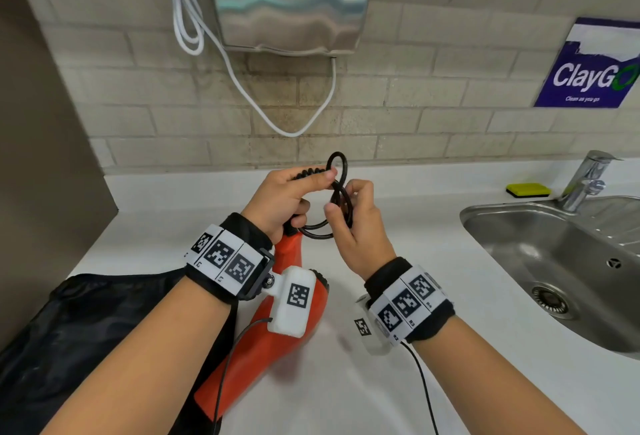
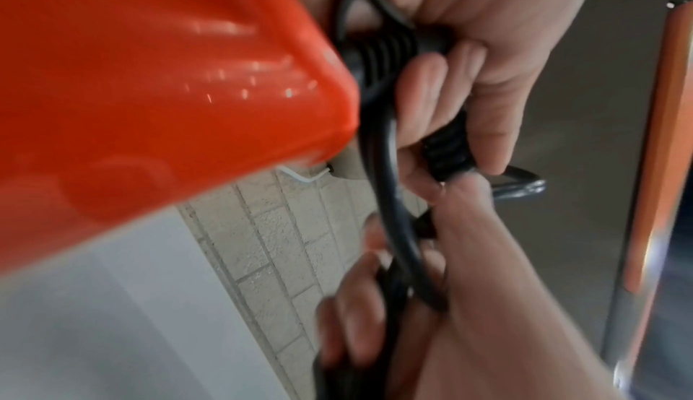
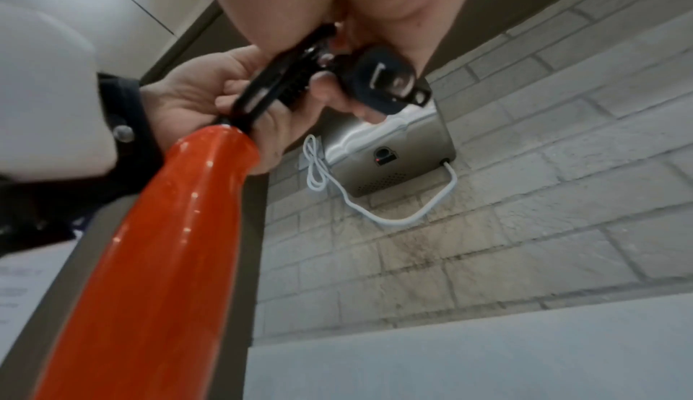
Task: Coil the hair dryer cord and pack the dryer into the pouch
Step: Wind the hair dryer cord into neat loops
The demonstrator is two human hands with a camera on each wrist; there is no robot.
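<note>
The orange hair dryer [image 1: 242, 358] lies on the white counter with its handle [image 3: 157, 258] pointing away from me. My left hand [image 1: 280, 202] grips the end of the handle together with gathered loops of the black cord [image 1: 341, 192], thumb pressed on the ribbed strain relief [image 2: 390, 50]. My right hand [image 1: 353, 223] pinches the cord loops just right of the left hand. The black plug [image 3: 386, 80] shows by its fingers in the right wrist view. The black pouch [image 1: 86, 330] lies flat at the near left, partly under my left forearm.
A steel sink [image 1: 561, 261] with a tap [image 1: 585, 181] is at the right; a yellow sponge [image 1: 528, 189] lies behind it. A metal hand dryer [image 1: 291, 1] with a white cable [image 1: 242, 88] hangs on the tiled wall. A brown panel [image 1: 41, 157] bounds the left.
</note>
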